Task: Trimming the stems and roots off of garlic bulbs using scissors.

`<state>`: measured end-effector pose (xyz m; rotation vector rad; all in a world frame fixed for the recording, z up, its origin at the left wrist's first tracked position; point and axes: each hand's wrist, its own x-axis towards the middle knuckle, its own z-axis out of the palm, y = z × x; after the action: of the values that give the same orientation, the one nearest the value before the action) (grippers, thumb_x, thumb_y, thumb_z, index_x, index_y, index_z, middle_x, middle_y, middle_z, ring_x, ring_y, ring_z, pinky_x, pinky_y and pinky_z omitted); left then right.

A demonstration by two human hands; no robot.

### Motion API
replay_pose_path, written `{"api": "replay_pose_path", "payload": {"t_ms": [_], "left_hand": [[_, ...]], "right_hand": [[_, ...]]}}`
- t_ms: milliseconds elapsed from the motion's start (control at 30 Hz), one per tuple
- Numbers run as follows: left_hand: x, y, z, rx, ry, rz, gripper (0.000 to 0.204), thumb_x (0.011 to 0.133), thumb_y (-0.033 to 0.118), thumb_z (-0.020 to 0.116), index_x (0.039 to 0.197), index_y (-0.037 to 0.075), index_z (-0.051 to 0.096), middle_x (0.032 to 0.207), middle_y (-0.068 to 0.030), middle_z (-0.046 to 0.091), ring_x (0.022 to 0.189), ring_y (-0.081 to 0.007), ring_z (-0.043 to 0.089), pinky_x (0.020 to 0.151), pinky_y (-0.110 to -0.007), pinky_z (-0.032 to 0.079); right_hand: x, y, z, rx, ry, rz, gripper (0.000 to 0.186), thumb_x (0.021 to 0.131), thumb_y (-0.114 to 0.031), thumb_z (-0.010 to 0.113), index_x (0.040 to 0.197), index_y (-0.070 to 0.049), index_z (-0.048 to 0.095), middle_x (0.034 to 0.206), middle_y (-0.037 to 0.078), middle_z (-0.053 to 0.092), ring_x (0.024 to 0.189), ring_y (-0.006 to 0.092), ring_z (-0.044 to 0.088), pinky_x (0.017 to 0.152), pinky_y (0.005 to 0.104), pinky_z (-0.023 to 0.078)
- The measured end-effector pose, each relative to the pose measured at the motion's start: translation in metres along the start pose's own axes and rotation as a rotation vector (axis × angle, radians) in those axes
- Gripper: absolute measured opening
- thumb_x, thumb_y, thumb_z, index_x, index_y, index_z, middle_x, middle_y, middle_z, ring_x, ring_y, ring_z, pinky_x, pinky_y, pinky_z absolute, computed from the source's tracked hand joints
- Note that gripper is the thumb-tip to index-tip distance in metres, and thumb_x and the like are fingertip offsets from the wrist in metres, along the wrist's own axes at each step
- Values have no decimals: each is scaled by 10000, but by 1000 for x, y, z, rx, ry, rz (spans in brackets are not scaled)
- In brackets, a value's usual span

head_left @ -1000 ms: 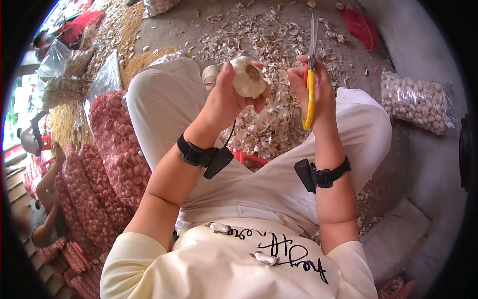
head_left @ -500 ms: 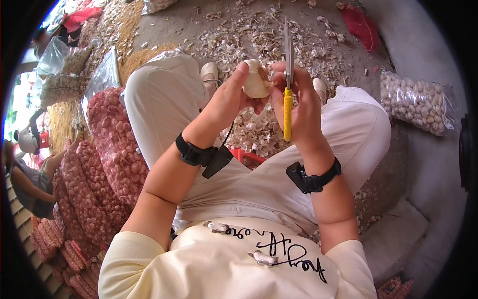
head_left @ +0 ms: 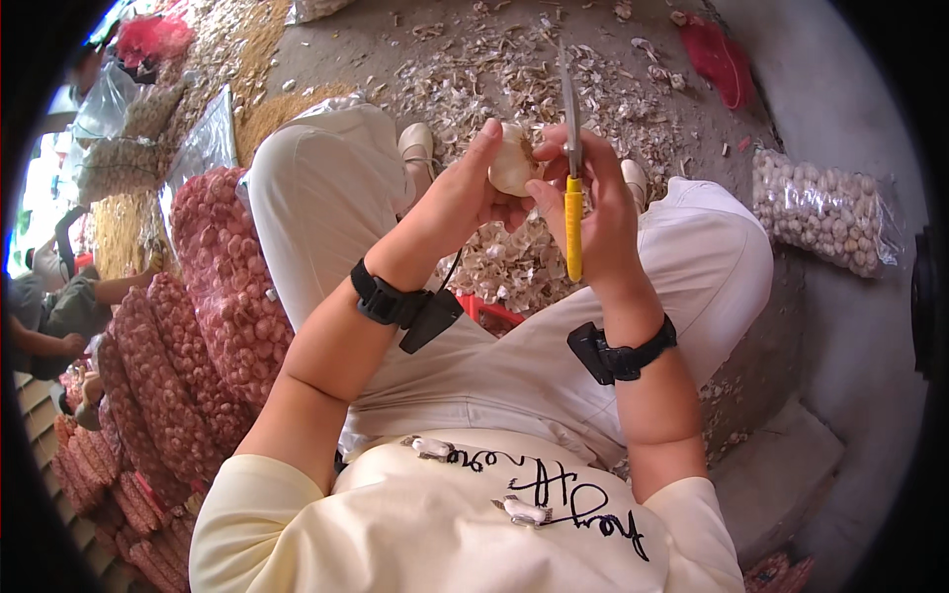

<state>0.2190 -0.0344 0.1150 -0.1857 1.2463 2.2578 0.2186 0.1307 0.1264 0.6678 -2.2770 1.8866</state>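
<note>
Above the lap, between the raised knees, the left hand (head_left: 465, 193) curls around a pale garlic bulb (head_left: 512, 166), fingers closed on it from the left side. Touching the bulb from the right, the right hand (head_left: 593, 203) is wrapped shut on a knife (head_left: 572, 188) (yellow handle, blade pointing away from the body). Each wrist wears a black band. Papery peels (head_left: 514, 79) litter the floor (head_left: 336, 40) beyond the hands. Red mesh sacks (head_left: 222, 287) lie stacked at the left, and a clear bag of cloves (head_left: 820, 212) rests at the right.
</note>
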Motion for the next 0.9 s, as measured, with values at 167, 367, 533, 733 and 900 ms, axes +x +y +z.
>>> {"api": "replay_pose_path", "payload": {"t_ms": [167, 367, 533, 733, 900], "left_hand": [[-1, -6, -6, 47, -45, -38, 597, 938, 596, 272, 1072, 74, 528, 851, -41, 614, 698, -118, 579, 581, -256, 464], [-2, -4, 3, 120, 54, -30, 591, 943, 585, 269, 1050, 73, 544, 836, -52, 626, 651, -117, 571, 578, -252, 460], [0, 5, -6, -117, -232, -45, 593, 926, 604, 301, 1077, 84, 541, 761, -56, 593, 594, -99, 518, 527, -239, 424], [0, 2, -3, 829, 352, 426, 510, 892, 438, 575, 1106, -22, 521, 716, -62, 596, 597, -101, 538, 514, -240, 423], [-1, 2, -2, 744, 267, 433, 600, 787, 340, 735, 1169, -49, 484, 761, -60, 617, 642, -85, 544, 578, -244, 444]], "right_hand": [[-3, 3, 6, 23, 40, 60, 342, 831, 30, 575, 1153, -45, 487, 914, 82, 570, 784, 168, 586, 694, 277, 489], [1, -3, 5, -308, 55, -154, 308, 837, 9, 568, 1134, -42, 502, 878, 74, 562, 736, 171, 560, 670, 263, 468], [11, 31, -3, -148, 244, -1, 305, 861, -51, 590, 1152, -54, 500, 859, 14, 566, 751, 78, 530, 669, 216, 439], [7, 15, -8, 452, 18, 536, 419, 829, -266, 698, 1135, -71, 488, 844, 18, 558, 640, 126, 581, 551, 239, 484], [5, 9, 8, 664, 118, 614, 323, 896, -191, 601, 1142, -31, 468, 887, 72, 581, 623, 156, 593, 527, 258, 504]]}}
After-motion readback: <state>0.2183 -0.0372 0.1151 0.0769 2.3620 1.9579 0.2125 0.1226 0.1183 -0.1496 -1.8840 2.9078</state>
